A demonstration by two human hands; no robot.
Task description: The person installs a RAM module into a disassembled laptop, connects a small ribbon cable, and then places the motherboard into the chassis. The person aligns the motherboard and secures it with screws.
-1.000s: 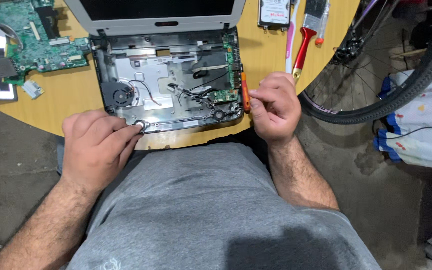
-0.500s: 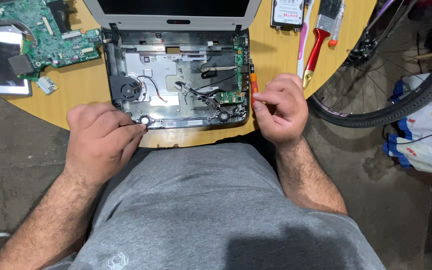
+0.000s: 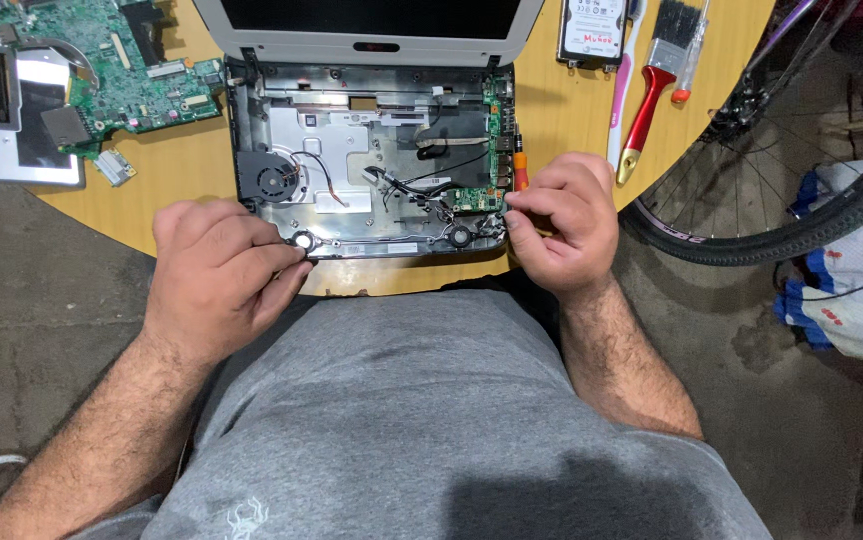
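**Opened laptop braced at both front corners**

An opened laptop base [image 3: 371, 165] is seen on the round wooden worktop [image 3: 571, 110], its long axis running left to right just ahead of both hands. The left hand [image 3: 219, 275] is curled at the base's front left corner, fingertips pressed near a small round speaker [image 3: 302, 240]. The right hand [image 3: 563, 220] is closed at the front right corner, where an orange-handled screwdriver [image 3: 520, 170] is apparently gripped, its shaft mostly hidden; this hand lies nearer the base's green board [image 3: 491, 150]. Left of the base a loose circuit board [image 3: 111, 65] is laid; right of it, a red-handled brush [image 3: 651, 85].
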